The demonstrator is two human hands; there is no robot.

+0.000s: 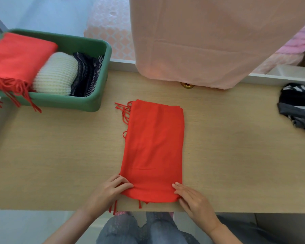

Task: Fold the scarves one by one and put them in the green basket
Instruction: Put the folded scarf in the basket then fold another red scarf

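A red scarf [153,148] lies folded into a long strip in the middle of the wooden table [60,155], fringe showing at its far left corner and at the near edge. My left hand [109,189] pinches its near left corner, fingers curled on the cloth. My right hand [192,198] lies at the near right corner, fingers straight and flat along the fold. The green basket [95,104] stands at the far left; it holds a folded red scarf [16,57], a cream knitted scarf [56,74] and a dark patterned scarf [88,76].
A crumpled black, grey and white scarf [299,108] lies at the table's right edge. A pink cloth [209,41] hangs over the far side, a small brass knob [187,84] below it. My knees show under the near table edge.
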